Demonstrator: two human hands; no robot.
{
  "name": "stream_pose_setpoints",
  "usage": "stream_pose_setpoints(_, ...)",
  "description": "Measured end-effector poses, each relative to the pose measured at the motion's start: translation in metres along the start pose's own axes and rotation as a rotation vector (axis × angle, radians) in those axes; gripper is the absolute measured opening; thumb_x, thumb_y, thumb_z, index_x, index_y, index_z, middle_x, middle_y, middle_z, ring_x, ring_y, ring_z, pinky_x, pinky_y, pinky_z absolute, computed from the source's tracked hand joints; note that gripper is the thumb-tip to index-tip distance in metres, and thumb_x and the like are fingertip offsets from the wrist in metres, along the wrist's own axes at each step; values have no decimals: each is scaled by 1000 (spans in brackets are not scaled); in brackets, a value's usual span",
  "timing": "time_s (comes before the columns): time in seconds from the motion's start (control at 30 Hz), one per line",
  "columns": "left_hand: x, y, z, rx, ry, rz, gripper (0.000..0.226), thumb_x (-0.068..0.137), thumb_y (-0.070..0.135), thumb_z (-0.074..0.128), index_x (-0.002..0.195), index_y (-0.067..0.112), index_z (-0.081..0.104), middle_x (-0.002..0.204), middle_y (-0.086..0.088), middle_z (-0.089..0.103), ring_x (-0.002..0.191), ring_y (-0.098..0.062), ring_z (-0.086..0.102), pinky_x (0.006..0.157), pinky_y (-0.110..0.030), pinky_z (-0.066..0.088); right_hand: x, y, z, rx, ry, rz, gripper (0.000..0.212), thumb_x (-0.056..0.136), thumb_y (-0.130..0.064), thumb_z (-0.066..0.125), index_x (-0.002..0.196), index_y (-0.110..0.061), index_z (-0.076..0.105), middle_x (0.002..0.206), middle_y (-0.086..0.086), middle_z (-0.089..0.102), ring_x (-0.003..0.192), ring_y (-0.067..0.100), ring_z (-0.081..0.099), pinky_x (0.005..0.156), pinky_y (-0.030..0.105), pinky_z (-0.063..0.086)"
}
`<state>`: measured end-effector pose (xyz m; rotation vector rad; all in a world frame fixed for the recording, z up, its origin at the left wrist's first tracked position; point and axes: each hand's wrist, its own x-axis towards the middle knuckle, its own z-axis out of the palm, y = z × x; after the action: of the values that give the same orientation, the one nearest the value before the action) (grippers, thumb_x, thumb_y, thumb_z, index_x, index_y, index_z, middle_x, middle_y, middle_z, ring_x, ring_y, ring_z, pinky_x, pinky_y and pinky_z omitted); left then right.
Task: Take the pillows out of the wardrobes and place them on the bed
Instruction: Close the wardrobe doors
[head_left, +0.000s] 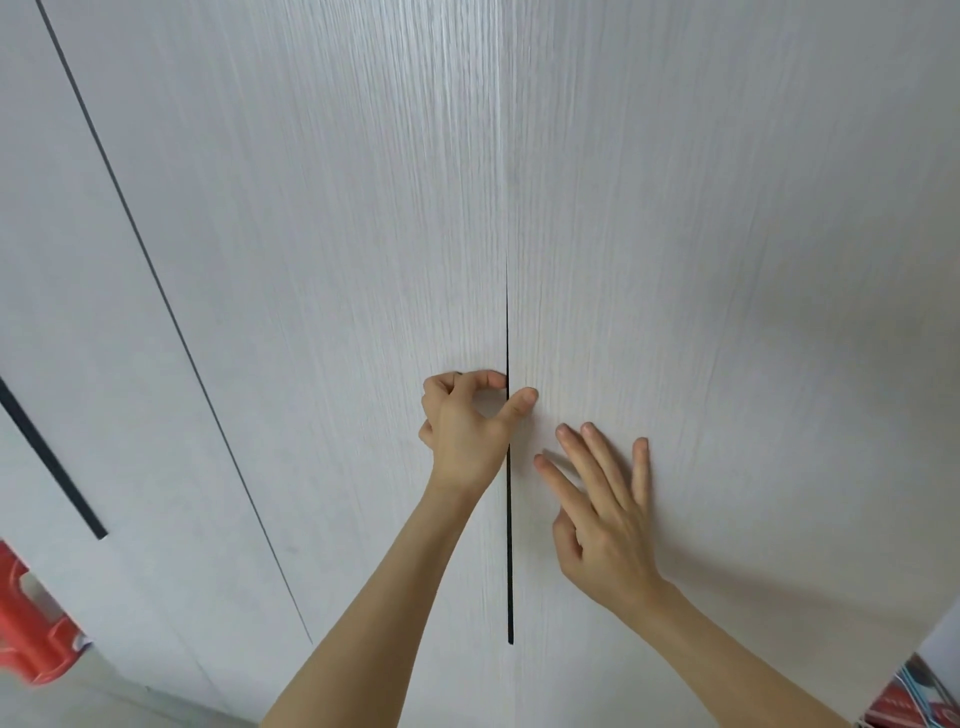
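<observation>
A white wood-grain wardrobe fills the view, with its left door (322, 260) and right door (727, 260) closed. A thin dark handle slot (509, 545) runs down the seam between them. My left hand (465, 431) curls its fingertips at the edge of the left door by the slot, thumb resting across on the right door. My right hand (605, 512) lies flat with fingers spread on the right door, just right of the slot. No pillow and no bed are in sight.
Another wardrobe door (62, 260) with its own dark handle slot (52, 457) stands to the left. A red object (31, 623) sits low at the left edge. Colourful items (919, 696) show at the bottom right corner.
</observation>
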<state>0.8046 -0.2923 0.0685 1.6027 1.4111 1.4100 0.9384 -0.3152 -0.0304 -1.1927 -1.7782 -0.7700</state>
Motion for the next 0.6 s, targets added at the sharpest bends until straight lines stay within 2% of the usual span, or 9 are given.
stream_pose_setpoints(0.1, 0, 2, -3, 2, -24, -7, 19, 74, 40, 71, 80, 39, 53, 109, 7, 34, 117, -14, 38, 109, -36, 20, 0, 0, -1, 13, 11, -13, 51, 74, -4, 41, 121, -15, 54, 137, 11, 46, 135, 27, 31, 111, 60, 9)
stream_pose_setpoints(0.17, 0, 1, -4, 9, -41, 18, 21, 72, 47, 70, 83, 39, 54, 108, 8, 34, 116, -13, 38, 106, -32, 17, 0, 0, -3, 23, 19, -20, 50, 74, -3, 41, 120, -14, 55, 135, 11, 48, 134, 27, 32, 110, 63, 10)
stream_pose_setpoints(0.23, -2, -3, -5, -16, -50, 36, 19, 69, 52, 60, 84, 42, 55, 106, 14, 35, 116, -11, 38, 110, -36, 19, 4, 1, -5, 19, 24, -26, 50, 73, -3, 42, 120, -14, 55, 136, 11, 48, 134, 27, 33, 110, 64, 10)
stream_pose_setpoints(0.33, -5, -10, -5, -56, -31, 100, 12, 75, 46, 50, 86, 49, 54, 103, 22, 37, 115, -8, 38, 110, -46, 27, 12, 3, -8, -10, 17, -31, 50, 74, -4, 42, 121, -13, 54, 136, 11, 47, 135, 26, 31, 111, 62, 8)
stream_pose_setpoints(0.4, -9, -16, -3, -39, -9, 188, 19, 79, 42, 47, 95, 47, 56, 103, 24, 38, 112, -7, 39, 107, -47, 30, 17, 2, -10, -20, 13, -49, 49, 74, -4, 42, 121, -13, 55, 136, 12, 48, 136, 26, 31, 111, 63, 8)
stream_pose_setpoints(0.5, -18, -26, 6, -16, 48, 370, 38, 83, 40, 43, 118, 32, 57, 109, 29, 38, 113, -7, 42, 103, -48, 36, 35, 3, -18, -28, 32, -91, 50, 75, -4, 43, 123, -14, 52, 136, 11, 48, 135, 26, 32, 110, 65, 9)
stream_pose_setpoints(0.6, -17, -36, 13, -101, 63, 388, 39, 85, 27, 45, 122, 33, 55, 118, 27, 38, 119, -7, 39, 104, -48, 36, 62, 6, -30, -53, 58, -109, 47, 78, -4, 40, 122, -15, 51, 133, 11, 51, 132, 26, 36, 110, 63, 10)
